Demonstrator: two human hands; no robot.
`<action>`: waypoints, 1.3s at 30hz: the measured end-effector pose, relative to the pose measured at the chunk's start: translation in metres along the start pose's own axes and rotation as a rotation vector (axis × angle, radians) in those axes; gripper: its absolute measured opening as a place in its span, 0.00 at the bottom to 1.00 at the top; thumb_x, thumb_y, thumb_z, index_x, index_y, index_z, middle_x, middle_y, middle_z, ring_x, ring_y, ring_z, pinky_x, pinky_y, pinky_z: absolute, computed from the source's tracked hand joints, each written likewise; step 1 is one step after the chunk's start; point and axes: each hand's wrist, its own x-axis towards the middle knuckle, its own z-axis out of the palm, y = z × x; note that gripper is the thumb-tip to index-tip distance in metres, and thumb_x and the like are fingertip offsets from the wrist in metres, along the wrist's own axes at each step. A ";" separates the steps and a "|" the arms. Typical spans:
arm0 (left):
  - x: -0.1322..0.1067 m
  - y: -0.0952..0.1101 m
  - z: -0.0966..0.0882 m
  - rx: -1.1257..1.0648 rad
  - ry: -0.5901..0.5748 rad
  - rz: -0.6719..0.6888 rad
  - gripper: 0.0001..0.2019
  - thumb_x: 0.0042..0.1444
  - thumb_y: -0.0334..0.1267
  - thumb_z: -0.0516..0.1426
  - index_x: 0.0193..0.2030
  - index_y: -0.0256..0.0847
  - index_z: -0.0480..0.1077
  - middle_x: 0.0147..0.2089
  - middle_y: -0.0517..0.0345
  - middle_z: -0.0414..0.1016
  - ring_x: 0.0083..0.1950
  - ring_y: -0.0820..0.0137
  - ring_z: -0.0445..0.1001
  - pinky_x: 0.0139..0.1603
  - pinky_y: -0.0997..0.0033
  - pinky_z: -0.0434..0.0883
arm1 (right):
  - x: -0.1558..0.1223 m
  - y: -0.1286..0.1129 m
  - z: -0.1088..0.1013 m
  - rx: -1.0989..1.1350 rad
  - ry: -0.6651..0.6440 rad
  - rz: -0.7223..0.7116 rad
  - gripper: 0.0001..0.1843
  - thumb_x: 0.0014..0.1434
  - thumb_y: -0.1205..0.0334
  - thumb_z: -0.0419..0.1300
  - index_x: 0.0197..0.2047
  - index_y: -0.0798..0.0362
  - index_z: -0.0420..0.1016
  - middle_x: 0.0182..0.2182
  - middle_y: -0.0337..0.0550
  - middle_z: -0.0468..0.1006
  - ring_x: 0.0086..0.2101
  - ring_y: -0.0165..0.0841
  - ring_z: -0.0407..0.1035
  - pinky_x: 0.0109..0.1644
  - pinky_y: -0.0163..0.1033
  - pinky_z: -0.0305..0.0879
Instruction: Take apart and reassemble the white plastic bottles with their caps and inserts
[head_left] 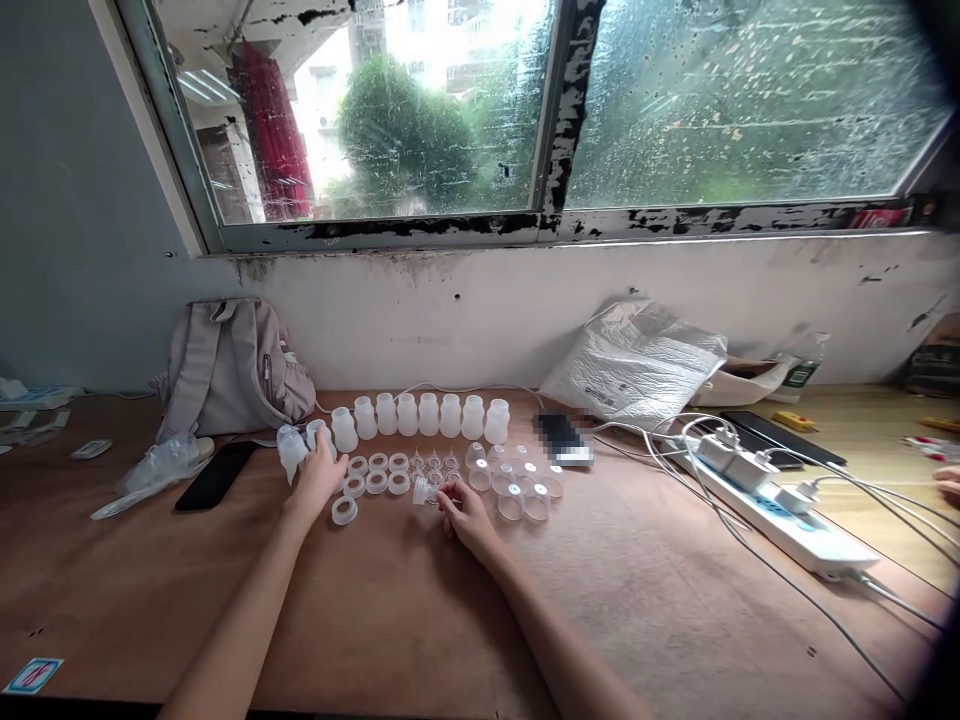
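My left hand [318,472] has its fingers closed around the upper part of a frosted baby bottle [315,434] near the left end of a row of similar bottles [428,414]. Just left of it stands another pale bottle [290,452], partly behind the hand. A clear ribbed bottle collar [423,491], tipped sideways, is at the fingertips of my right hand [463,512], which is closed in a pinch. Between the hands lie several white rings [376,482] in rows. Clear nipples [433,462] stand beside them, and clear domed caps [523,485] are grouped to the right.
Leftward are a black phone [216,476], a plastic bag [161,472] and a backpack [225,370]. A power strip [787,525] with trailing cables, a silver bubble bag [637,360] and a blurred dark object [561,438] lie to the right. Another person's hand [949,484] shows at the right edge.
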 end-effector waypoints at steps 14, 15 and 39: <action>0.006 0.001 0.008 0.126 0.117 0.029 0.12 0.54 0.39 0.45 0.41 0.37 0.64 0.35 0.46 0.69 0.37 0.60 0.70 0.34 0.66 0.63 | 0.000 -0.003 0.000 0.013 -0.022 0.024 0.12 0.49 0.53 0.55 0.28 0.53 0.60 0.20 0.31 0.63 0.12 0.21 0.57 0.12 0.28 0.52; -0.004 0.003 0.009 0.101 0.183 0.067 0.12 0.55 0.40 0.44 0.41 0.39 0.65 0.37 0.48 0.67 0.37 0.62 0.69 0.34 0.67 0.63 | 0.000 -0.002 0.000 0.021 -0.016 0.021 0.12 0.49 0.52 0.55 0.28 0.53 0.60 0.20 0.32 0.63 0.12 0.21 0.57 0.12 0.28 0.52; -0.078 0.054 0.081 -0.737 -0.112 0.611 0.28 0.47 0.42 0.56 0.55 0.39 0.52 0.52 0.45 0.62 0.54 0.60 0.61 0.53 0.59 0.60 | -0.006 -0.015 0.001 0.096 0.337 -0.164 0.10 0.55 0.54 0.50 0.34 0.51 0.58 0.24 0.34 0.63 0.15 0.22 0.58 0.16 0.29 0.56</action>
